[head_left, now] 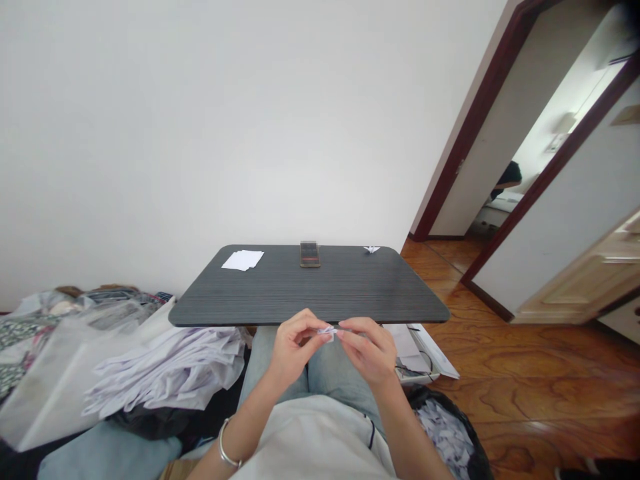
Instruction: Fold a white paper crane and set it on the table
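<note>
Both my hands are held together over my lap, just in front of the near edge of a dark table. My left hand and my right hand pinch a small piece of folded white paper between their fingertips. A silver bracelet sits on my left wrist.
On the table's far side lie a few white paper sheets, a small dark clear box and a folded white paper figure. A heap of white cloth and bags is at my left. A dark bag of paper scraps and papers are at my right, and an open doorway beyond.
</note>
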`<state>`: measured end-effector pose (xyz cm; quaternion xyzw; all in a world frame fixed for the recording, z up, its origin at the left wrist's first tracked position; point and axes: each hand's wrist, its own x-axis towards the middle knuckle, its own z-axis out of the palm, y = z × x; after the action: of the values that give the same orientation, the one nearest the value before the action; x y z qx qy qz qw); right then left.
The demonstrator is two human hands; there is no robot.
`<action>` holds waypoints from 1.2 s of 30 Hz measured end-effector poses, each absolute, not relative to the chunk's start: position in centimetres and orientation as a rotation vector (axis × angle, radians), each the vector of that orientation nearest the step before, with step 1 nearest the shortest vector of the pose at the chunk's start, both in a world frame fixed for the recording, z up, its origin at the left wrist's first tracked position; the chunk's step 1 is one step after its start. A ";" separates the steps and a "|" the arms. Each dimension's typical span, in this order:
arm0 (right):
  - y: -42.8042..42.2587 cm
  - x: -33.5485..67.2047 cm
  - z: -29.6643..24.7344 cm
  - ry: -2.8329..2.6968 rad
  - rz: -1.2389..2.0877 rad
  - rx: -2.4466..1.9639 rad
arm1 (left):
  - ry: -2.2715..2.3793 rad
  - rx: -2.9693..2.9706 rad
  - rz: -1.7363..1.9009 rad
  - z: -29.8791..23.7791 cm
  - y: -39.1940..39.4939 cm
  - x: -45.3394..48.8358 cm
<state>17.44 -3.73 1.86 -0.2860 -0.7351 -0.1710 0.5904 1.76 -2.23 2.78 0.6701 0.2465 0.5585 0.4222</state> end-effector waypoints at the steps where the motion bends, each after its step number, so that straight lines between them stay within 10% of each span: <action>1: -3.8 17.4 1.9 -1.703 -0.396 -0.665 | 0.618 1.680 1.397 2.8 -2.2 1.8; 36: -4.1 16.0 2.0 -1.519 0.176 -0.617 | 0.604 1.796 1.496 2.5 -2.2 1.6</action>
<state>16.05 -4.12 1.99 -0.2745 -0.6762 0.0784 0.6792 1.58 -2.16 2.51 0.6953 0.2338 0.5791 0.3557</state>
